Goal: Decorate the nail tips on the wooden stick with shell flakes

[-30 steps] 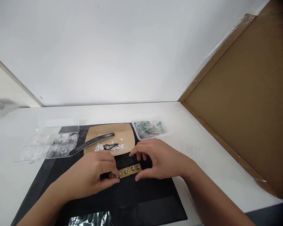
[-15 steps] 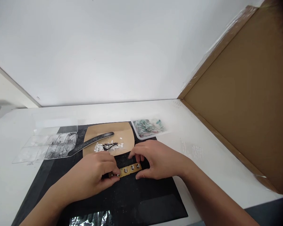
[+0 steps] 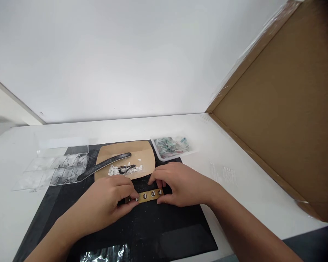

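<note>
A narrow gold strip (image 3: 149, 195) with several round silver pieces on it lies on the black mat (image 3: 150, 225). My left hand (image 3: 112, 200) has its thumb and index finger closed on the left part of the strip, by one silver piece. My right hand (image 3: 180, 183) is at the strip's right end, its thumb touching or nearly touching the lower edge, with a gap between thumb and curled fingers. Behind the strip sits a tan tray (image 3: 142, 149) holding small white pieces (image 3: 114, 170) and dark bits. A black curved file (image 3: 104, 165) rests across its left edge.
A white container (image 3: 171, 147) of small packets stands behind my right hand. At the left is a clear compartment box (image 3: 68, 169) with its lid raised. A cardboard panel (image 3: 284, 109) rises on the right. A shiny clear packet (image 3: 106, 253) lies at the mat's front.
My right thumb has moved slightly up, closer to the strip's right end. The left hand keeps its hold, and the whole view has shifted a little.
</note>
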### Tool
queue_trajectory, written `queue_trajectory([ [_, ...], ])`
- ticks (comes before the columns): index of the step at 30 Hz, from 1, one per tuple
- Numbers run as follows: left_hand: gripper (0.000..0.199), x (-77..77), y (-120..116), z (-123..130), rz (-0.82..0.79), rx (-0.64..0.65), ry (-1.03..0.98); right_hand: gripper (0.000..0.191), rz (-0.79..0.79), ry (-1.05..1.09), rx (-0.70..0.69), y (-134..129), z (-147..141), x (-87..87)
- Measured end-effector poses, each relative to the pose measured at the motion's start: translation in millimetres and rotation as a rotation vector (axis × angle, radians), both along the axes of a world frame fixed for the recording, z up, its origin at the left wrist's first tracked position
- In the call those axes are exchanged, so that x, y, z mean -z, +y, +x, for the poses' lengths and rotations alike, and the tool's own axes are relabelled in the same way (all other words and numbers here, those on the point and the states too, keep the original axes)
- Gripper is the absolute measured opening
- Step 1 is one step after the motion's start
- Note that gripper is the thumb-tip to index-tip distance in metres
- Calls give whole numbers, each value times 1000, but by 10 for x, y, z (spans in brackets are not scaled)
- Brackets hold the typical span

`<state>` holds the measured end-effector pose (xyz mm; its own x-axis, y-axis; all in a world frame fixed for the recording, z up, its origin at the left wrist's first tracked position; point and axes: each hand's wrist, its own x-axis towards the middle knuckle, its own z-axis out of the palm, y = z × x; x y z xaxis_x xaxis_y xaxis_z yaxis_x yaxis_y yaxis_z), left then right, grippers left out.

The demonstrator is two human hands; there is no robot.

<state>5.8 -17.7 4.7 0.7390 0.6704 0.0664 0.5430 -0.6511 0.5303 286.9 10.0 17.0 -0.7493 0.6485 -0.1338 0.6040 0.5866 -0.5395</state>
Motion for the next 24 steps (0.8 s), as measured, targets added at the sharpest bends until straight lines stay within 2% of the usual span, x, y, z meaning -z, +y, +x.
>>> queue_trajectory([
  [17,11,12,-8,11,12,0,9,38,24,-15,-13,-4,2,1],
  [24,10,-14,-10,1,-2,-11,43,30,40,81,-37,-31,11,-17],
])
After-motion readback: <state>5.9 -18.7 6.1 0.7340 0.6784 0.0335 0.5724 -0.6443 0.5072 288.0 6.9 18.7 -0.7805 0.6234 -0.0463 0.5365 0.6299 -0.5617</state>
